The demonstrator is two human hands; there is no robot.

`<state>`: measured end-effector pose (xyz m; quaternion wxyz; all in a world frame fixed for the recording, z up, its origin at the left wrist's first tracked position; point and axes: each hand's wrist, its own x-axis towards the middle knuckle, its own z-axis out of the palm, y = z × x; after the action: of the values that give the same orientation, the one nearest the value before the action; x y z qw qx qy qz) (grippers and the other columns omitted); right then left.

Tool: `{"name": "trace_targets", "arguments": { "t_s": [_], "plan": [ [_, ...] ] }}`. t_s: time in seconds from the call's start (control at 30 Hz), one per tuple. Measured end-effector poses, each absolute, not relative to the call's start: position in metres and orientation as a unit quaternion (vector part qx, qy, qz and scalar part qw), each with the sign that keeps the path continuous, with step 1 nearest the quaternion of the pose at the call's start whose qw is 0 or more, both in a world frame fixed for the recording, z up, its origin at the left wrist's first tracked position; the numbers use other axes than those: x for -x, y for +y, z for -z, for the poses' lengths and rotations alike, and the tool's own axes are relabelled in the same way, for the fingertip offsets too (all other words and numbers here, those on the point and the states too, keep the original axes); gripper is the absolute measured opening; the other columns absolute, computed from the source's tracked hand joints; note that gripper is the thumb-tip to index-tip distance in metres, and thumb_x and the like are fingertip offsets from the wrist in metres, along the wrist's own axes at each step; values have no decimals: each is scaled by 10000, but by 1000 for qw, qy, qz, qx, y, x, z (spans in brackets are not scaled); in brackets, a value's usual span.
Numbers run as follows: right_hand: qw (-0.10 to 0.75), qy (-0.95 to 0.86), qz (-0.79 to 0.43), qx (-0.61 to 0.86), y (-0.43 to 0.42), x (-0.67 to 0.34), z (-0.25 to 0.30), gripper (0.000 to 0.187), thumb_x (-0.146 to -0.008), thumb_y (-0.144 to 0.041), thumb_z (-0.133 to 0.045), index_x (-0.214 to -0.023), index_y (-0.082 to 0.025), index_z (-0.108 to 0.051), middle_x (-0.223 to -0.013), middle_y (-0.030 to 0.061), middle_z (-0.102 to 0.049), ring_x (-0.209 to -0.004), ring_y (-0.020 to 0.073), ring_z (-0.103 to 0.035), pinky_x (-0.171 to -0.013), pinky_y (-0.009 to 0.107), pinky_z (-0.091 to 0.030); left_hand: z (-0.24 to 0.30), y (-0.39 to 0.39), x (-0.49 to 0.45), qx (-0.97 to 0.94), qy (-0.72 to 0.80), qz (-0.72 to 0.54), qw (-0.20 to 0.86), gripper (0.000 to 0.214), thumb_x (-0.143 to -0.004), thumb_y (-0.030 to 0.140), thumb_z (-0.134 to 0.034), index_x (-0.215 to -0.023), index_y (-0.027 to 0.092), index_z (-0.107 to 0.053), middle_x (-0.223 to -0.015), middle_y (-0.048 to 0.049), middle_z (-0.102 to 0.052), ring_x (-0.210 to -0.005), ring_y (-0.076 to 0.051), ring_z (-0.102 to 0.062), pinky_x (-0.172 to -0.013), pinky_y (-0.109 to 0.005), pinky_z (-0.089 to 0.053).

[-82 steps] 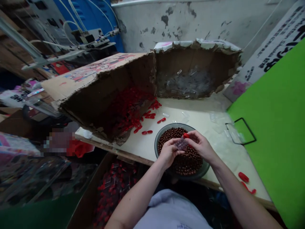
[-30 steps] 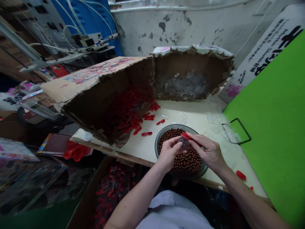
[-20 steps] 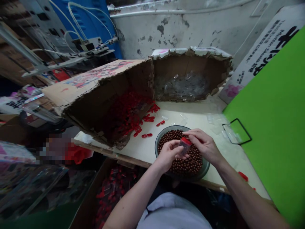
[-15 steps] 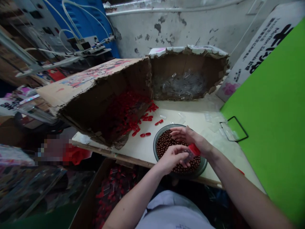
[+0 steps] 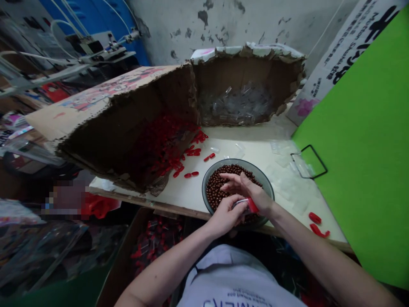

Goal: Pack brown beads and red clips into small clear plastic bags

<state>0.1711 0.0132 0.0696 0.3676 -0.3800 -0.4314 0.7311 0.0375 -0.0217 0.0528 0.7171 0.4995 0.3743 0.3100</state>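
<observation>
item: left hand (image 5: 225, 215), fingers and thumb closed. it is pinching a red-capped clear container (image 5: 245, 206) by its see-through body, apparently so that the red end is staying uncovered, pointing toward the other wrist. the container is lying tilted over the near side of the bowl.

item: right hand (image 5: 249, 190), loose and open, gripping nothing visible. its fingers are extending over the bowl, above the contents; whether the base of the palm is touching the red end, the view is not showing.

item: bowl (image 5: 270, 187), grey-green, holding many glossy brown balls (image 5: 217, 182). it is sitting at the front edge of the table (image 5: 188, 197), presumably because both hands are working directly over it.

item: left carton (image 5: 102, 91), torn open, lying with its mouth facing the bowl; red pieces (image 5: 166, 147) are spilling out, likely for easy picking.

item: right carton (image 5: 246, 70), likewise open-fronted, standing behind the bowl and holding clear pieces (image 5: 239, 104), seemingly being kept within arm's reach.

item: lower box (image 5: 110, 266), resting below the table edge by the left forearm; similar red-and-clear items are filling it, perhaps because that spot is suiting a short drop.
</observation>
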Motion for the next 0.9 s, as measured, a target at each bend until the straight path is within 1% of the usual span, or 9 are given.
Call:
{"name": "trace_targets", "arguments": {
  "t_s": [0.17, 0.27, 0.37, 0.47, 0.53, 0.6, 0.73, 0.83, 0.9],
  "plan": [
    [468, -292, -748, 369, 12, -165, -55, 591, -909, -647, -308, -1183, -255, -654, -1016, 77, -719, -1005, 211, -654, -993, 399, -446, -40, -30, -14, -438, 387, -289, 758, 380, -831, 477, -580, -1003, 139, -583, -622, 21, -560, -429, -60, -460, -414, -177, -335],
    [523, -310, -659, 443, 14, -183, -40, 465, -872, -594, -467, -1126, -265, -675, -1018, 64, -724, -1027, 212, -646, -1041, 399, -417, -26, -35, 34, -422, 467, -356, 691, 406, -826, 481, -574, -1041, 137, -591, -766, -31, -635, -532, -91, -554, -480, -197, -399],
    [471, -374, -550, 580, 16, -216, -16, 419, -742, -574, -654, -1035, -278, -703, -1036, 67, -719, -1030, 261, -640, -1074, 464, -382, -5, -50, 111, -424, 648, -371, 513, 441, -847, 498, -494, -1074, 136, -604, -885, -82, -676, -668, -160, -622, -576, -258, -473],
    [423, -421, -478, 644, 21, -241, 1, 401, -651, -603, -691, -963, -353, -712, -1050, 65, -719, -1046, 316, -638, -1073, 520, -380, 13, -78, 182, -415, 808, -246, 339, 369, -821, 417, -506, -1033, 146, -640, -1066, -126, -681, -1012, -256, -635, -889, -367, -485],
    [396, -452, -457, 656, 27, -242, 0, 363, -610, -626, -680, -895, -403, -715, -1062, 67, -715, -1055, 340, -636, -1066, 546, -379, 16, -91, 206, -388, 848, -201, 300, 373, -760, 371, -583, -1052, 151, -655, -1136, -149, -669, -1147, -320, -580, -995, -453, -419],
    [380, -485, -455, 643, 40, -226, -9, 325, -603, -636, -663, -863, -447, -709, -1107, 80, -701, -1077, 345, -626, -1050, 540, -393, 12, -88, 209, -395, 829, -221, 329, 416, -747, 375, -614, -1118, 190, -654, -1183, -139, -662, -1181, -329, -565, -1009, -468, -413],
    [355, -572, -516, 530, 101, -151, -28, 437, -657, -601, -676, -1069, -457, -654, -1238, 127, -634, -1114, 332, -610, -990, 508, -460, -4, -9, 187, -465, 700, -394, 372, 503, -804, 435, -597, -1270, 245, -587, -1279, -100, -628, -1161, -269, -592, -1003, -400, -446],
    [280, -688, -499, 446, 175, -74, -23, 726, -687, -586, -682, -1332, -296, -517, -1380, 153, -519, -1204, 358, -551, -984, 565, -451, -4, 97, 187, -381, 718, -530, 242, 569, -781, 380, -639, -1311, 196, -541, -1352, -125, -572, -1232, -275, -545, -1051, -404, -410],
    [259, -735, -437, 450, 229, -24, -10, 794, -697, -617, -657, -1379, -252, -474, -1436, 165, -451, -1267, 357, -490, -1017, 542, -414, 1, 166, 202, -302, 756, -560, 157, 603, -809, 355, -612, -1364, 166, -470, -1435, -152, -482, -1348, -265, -429, -1117, -397, -329]
  ]
}}
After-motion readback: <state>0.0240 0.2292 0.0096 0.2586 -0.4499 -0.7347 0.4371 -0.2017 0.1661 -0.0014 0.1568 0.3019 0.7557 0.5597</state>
